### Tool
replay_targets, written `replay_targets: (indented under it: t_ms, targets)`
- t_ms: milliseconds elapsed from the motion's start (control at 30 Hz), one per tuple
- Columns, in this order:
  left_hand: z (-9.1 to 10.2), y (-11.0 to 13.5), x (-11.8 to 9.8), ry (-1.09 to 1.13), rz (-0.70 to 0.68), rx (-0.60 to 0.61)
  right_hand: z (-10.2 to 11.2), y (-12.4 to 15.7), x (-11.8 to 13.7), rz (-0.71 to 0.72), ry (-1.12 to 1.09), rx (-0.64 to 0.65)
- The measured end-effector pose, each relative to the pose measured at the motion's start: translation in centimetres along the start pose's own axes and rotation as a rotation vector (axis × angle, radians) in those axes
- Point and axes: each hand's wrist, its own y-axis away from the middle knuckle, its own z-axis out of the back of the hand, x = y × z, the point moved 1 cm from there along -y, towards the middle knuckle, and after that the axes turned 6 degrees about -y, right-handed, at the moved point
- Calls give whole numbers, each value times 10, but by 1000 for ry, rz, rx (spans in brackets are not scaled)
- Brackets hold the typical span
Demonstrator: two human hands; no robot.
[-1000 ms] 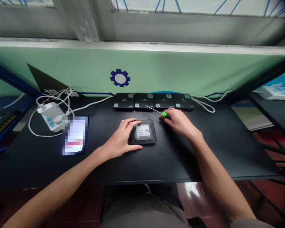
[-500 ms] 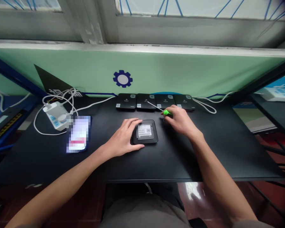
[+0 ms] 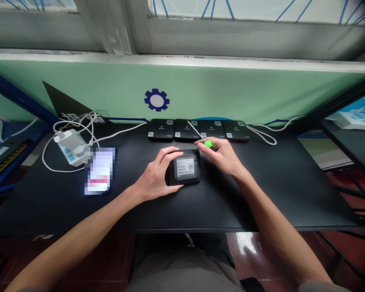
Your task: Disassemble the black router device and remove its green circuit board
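Observation:
My left hand (image 3: 152, 178) grips the left side of a small square black set-top box (image 3: 185, 167), thumb at its near edge and fingers at its far edge. The box lies underside up, with a white printed label facing me, and looks slightly tilted off the desk. In my right hand (image 3: 225, 154) is a screwdriver (image 3: 208, 143) with a bright green handle; its thin metal shaft points away to the upper left. That hand is just beyond the box's far right corner. The screwdriver's tip overlaps a row of similar black boxes (image 3: 160, 130) behind.
On the left of the black desk (image 3: 280, 190) lies a phone (image 3: 100, 170) with its screen lit. A white power strip (image 3: 74, 156) with chargers and tangled white cables stands behind it. Another white cable (image 3: 264, 136) loops at the back right. A green panel (image 3: 219, 93) bounds the rear.
My left hand has closed on the set-top box and tipped it up a little. My right hand has moved left with the screwdriver, closer to the box.

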Motion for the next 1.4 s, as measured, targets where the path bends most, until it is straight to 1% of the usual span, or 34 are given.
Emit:
replay_targets:
  t_ms: [133,267,400,433,500,600,667,767,900,933,1000,1100,1233,1300,1400]
  targets:
    - [0,2,0,7,-41,-37,-9,3,5,-68,-185,123]
    - [1,1,0,67,-52,-52,-18,7,10,-133,-354,171]
    - [-1,1,-1,169,-7,-87,-23,9,13,-181,-461,123]
    - [-3,1,-1,201,21,-94,-23,9,13,-186,-479,100]
    - [-6,1,0,292,120,-94,-23,9,14,-189,-508,50]
    - [-10,0,2,499,311,-54,-23,9,15,-189,-543,-15]
    - [-11,-1,4,676,387,-26,-23,10,16,-191,-560,-39]
    - [-12,-1,6,967,404,45,-24,13,19,-202,-576,-31]
    - [-14,0,2,1419,432,262,-29,18,22,-222,-592,7]
    - [-14,0,0,1511,441,297,-31,19,23,-225,-596,12]
    - [-11,-3,-4,1644,463,313,-34,21,24,-231,-604,21]
    - [-6,-7,-6,1765,530,301,-37,24,28,-235,-603,68]
    - [-1,-9,-4,1822,573,344,-37,25,33,-236,-637,218]
    - [1,-9,-3,1828,583,343,-33,24,37,-206,-658,215]
    - [3,-8,-3,1815,611,306,-24,23,39,-158,-625,164]
